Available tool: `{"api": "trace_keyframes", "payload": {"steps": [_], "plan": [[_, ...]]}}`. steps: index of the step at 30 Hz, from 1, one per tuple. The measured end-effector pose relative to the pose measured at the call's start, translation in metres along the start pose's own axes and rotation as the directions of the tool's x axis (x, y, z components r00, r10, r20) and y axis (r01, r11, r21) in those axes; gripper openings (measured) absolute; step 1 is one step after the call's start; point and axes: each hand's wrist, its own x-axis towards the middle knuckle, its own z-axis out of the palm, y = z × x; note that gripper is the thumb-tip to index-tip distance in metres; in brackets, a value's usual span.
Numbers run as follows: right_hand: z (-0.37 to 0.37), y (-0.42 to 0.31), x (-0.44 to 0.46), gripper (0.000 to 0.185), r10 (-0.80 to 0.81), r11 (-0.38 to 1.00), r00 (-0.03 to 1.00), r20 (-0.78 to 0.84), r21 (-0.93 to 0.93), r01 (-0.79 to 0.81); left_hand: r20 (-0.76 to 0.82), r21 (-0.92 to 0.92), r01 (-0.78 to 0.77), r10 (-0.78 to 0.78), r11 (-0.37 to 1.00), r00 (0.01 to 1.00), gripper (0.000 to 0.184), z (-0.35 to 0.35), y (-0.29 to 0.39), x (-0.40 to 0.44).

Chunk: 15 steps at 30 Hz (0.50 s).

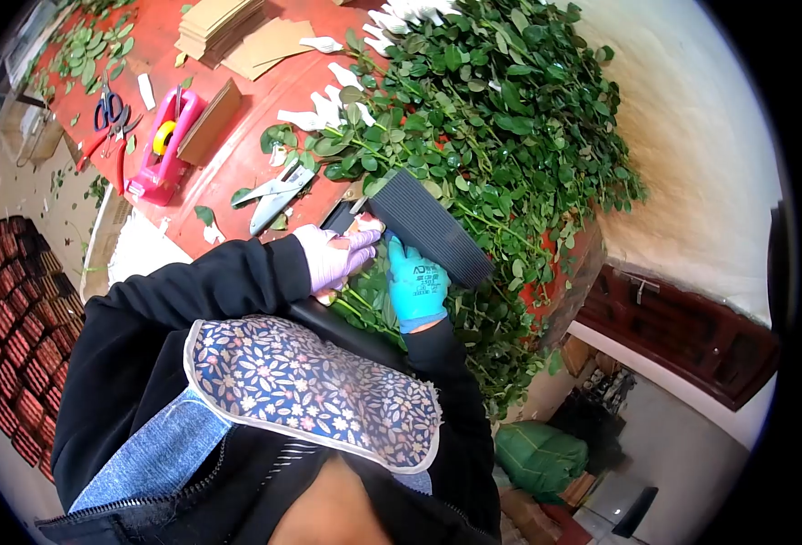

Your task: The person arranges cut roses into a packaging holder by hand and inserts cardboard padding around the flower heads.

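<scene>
My left hand [335,257], in a lilac glove, has its fingers drawn together at a pale pink-white rose head [368,223], partly hidden. My right hand [416,280], in a turquoise glove, is close beside it with its fingers bent; what they grip is hidden. Just above the right hand slants a black ribbed board [430,227]. Green stems [357,307] show below and between the hands, above a black padded edge [346,336]. A grey stapler-like tool [278,197] lies beyond my left hand.
Leafy rose stems [510,136] are heaped along the right of the red table [264,91], with white-wrapped heads [328,109]. A pink tape dispenser [163,150], scissors [108,111], pruning shears [124,127] and cardboard pieces [214,27] are at the left and back.
</scene>
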Motion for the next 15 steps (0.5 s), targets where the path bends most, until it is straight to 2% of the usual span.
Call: {"api": "trace_keyframes", "payload": {"steps": [1, 4, 5, 6, 7, 8, 10, 11, 12, 14, 15], "plan": [[0.0, -0.001, 0.0, 0.048, 0.004, 1.0, 0.999, -0.052, -0.009, -0.004, -0.034, 0.034, -0.143, 0.144, 0.989, 0.989, 0.065, 0.002, -0.007, 0.002], [-0.003, -0.004, -0.003, 0.05, 0.004, 1.0, 0.998, -0.055, -0.017, -0.005, -0.038, 0.127, -0.234, 0.24, 0.964, 0.97, 0.068, 0.005, -0.013, 0.007], [-0.017, -0.006, -0.006, 0.05, -0.003, 0.999, 0.994, -0.113, 0.05, 0.009, 0.001, 0.012, -0.16, 0.16, 0.987, 0.987, 0.068, 0.001, -0.008, 0.005], [-0.033, -0.007, -0.006, 0.05, 0.011, 0.998, 0.993, -0.119, 0.056, -0.004, -0.015, 0.224, -0.293, 0.304, 0.929, 0.953, 0.068, 0.004, -0.016, 0.006], [-0.048, -0.009, -0.006, 0.049, 0.007, 0.999, 0.991, -0.135, 0.041, -0.002, -0.03, 0.435, -0.386, 0.441, 0.814, 0.897, 0.068, 0.002, -0.019, 0.005], [-0.056, -0.01, -0.008, 0.048, 0.005, 1.0, 0.989, -0.145, 0.026, -0.001, -0.016, 0.441, -0.393, 0.445, 0.807, 0.896, 0.068, 0.002, -0.018, 0.005], [-0.044, -0.011, -0.005, 0.045, 0.023, 0.998, 0.996, -0.089, 0.055, -0.018, 0.027, 0.372, -0.317, 0.331, 0.873, 0.943, 0.068, 0.0, -0.015, 0.006], [-0.034, -0.013, -0.002, 0.043, 0.011, 1.0, 0.998, -0.057, -0.001, -0.011, 0.046, 0.351, -0.291, 0.294, 0.89, 0.955, 0.068, 0.0, -0.013, 0.006], [-0.025, -0.014, 0.0, 0.042, 0.0, 0.998, 1.0, -0.027, -0.059, -0.001, 0.062, 0.402, -0.309, 0.311, 0.862, 0.948, 0.068, 0.0, -0.013, 0.007], [-0.015, -0.013, 0.001, 0.04, 0.008, 1.0, 1.0, -0.026, -0.005, -0.008, 0.095, 0.456, -0.336, 0.331, 0.824, 0.939, 0.067, -0.002, -0.012, 0.006], [-0.01, -0.013, -0.001, 0.041, 0.0, 1.0, 0.999, -0.046, -0.007, -0.001, 0.056, 0.426, -0.336, 0.346, 0.84, 0.937, 0.055, 0.0, -0.011, 0.005]]}}
